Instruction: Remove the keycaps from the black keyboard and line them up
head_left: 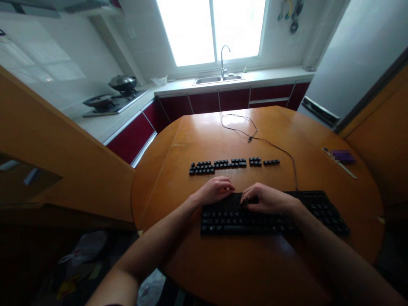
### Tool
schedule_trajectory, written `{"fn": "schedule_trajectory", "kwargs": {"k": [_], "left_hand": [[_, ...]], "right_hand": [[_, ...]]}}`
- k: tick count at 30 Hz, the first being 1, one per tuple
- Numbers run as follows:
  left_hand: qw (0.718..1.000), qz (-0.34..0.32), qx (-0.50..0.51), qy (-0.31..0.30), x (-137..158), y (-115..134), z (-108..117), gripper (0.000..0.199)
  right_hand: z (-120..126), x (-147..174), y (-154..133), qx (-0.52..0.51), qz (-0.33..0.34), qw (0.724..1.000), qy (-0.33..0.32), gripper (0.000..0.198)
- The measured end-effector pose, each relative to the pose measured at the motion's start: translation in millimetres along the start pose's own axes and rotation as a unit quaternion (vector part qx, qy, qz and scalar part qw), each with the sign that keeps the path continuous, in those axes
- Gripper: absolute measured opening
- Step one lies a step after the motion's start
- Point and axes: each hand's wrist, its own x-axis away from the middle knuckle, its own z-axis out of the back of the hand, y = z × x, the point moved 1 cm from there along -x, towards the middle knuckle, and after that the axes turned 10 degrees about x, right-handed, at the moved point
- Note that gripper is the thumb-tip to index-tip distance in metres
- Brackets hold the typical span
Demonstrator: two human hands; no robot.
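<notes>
I had the black keyboard (267, 223) on the near side of the table (197, 136), long axis left to right, space-bar edge facing near, fingers curled on both the left hand (216, 190) and right hand (267, 199), their grip impossible to tell, loose keycaps (239, 164) lined up beyond.

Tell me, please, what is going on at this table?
A person's right hand is bent over a long black keyboard on a glossy brown wooden table; whether it grips anything is hard to tell. The left hand is at the keyboard's far edge. Small black keycaps lie in rows beyond the keyboard, and its upper left part appears bare of them.
</notes>
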Motion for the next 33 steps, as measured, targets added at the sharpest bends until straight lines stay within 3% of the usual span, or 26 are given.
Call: {"fn": "schedule_trajectory", "kwargs": {"k": [2, 4, 9, 13, 22, 27, 33], "left_hand": [[1.0, 0.004, 0.002, -0.001, 0, 0, 0, 0.019], [1.0, 0.007, 0.003, -0.002, 0, 0, 1, 0.019], [1.0, -0.001, 0.003, -0.006, -1, 1, 2, 0.016], [1.0, -0.003, 0.001, -0.008, -1, 1, 2, 0.018], [0.996, 0.007, 0.037, 0.086, 1, 4, 3, 0.023], [0.99, -0.018, 0.042, 0.133, -1, 8, -3, 0.021], [0.987, -0.061, 0.021, 0.147, -1, 10, -5, 0.022]], "right_hand": [[-4, -2, -3, 0.025, 0.032, 0.997, -0.063, 0.013], [-8, -4, -6, 0.051, 0.043, 0.995, -0.073, 0.016], [-17, -8, -2, 0.089, 0.039, 0.995, -0.036, 0.016], [-22, -11, 6, 0.059, 0.02, 0.998, 0.003, 0.016], [-31, -16, 15, -0.015, -0.018, 0.981, 0.194, 0.017], [-31, -16, 11, -0.005, -0.014, 0.976, 0.215, 0.016], [-33, -17, 6, -0.039, -0.023, 0.976, 0.212, 0.013]]}}
